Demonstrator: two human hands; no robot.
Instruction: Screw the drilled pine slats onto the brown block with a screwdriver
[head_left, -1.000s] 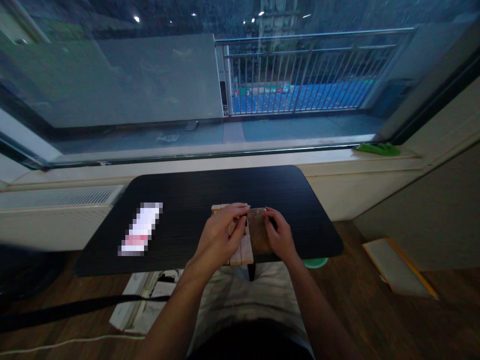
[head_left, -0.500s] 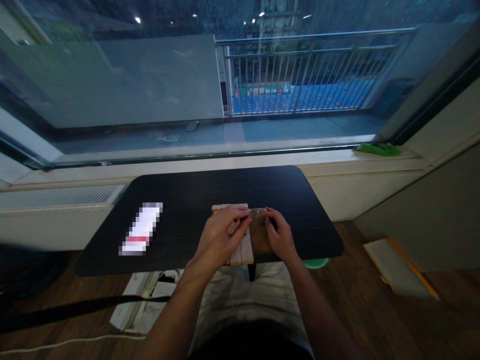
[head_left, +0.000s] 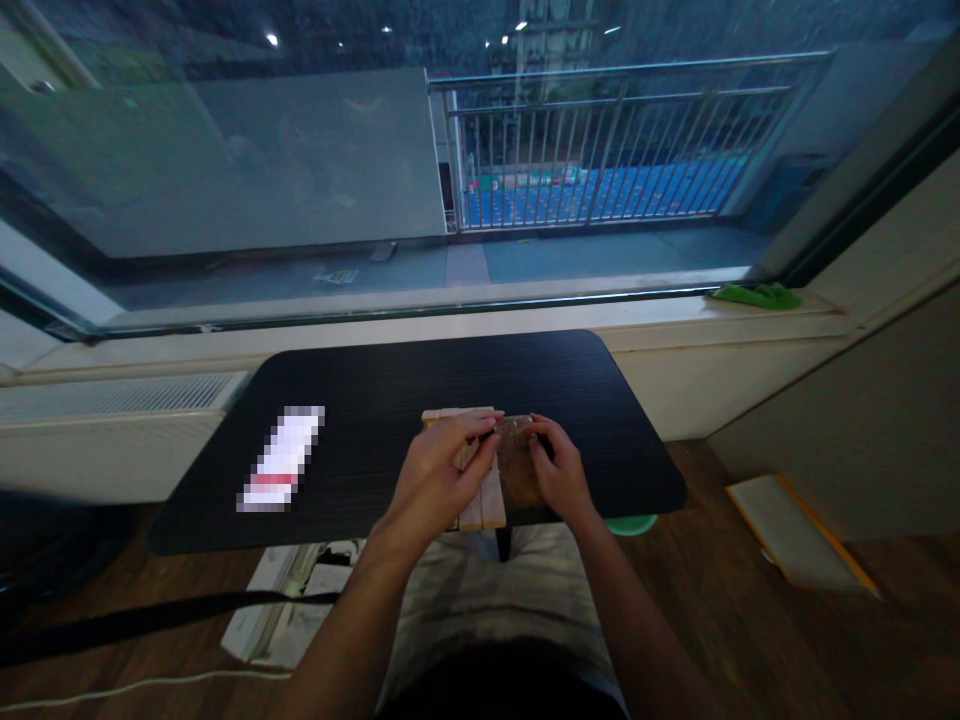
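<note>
A flat brown piece (head_left: 517,475), glossy like clear plastic along its far edge, lies near the table's front edge. Against its left side is a pale wooden block with grooves (head_left: 491,503), partly covered by my hand. My left hand (head_left: 442,465) reaches over the wood, thumb and fingers drawn together at the brown piece's far left corner. What sits between those fingertips is too small to make out. On the other side, my right hand (head_left: 561,470) has its thumb and bent fingers closed on the brown piece's far right edge.
The dark table (head_left: 375,375) stands against a window sill (head_left: 525,322). A blurred-out white phone-like thing (head_left: 281,460) lies on its left. A green cloth (head_left: 754,296) rests on the sill. Below are a white box (head_left: 259,610), a pale cable (head_left: 150,682) and an orange-edged board (head_left: 799,535).
My left fingertips have shifted very slightly left, and more of the brown piece's far edge shows between my hands. My right hand stays nearly still.
</note>
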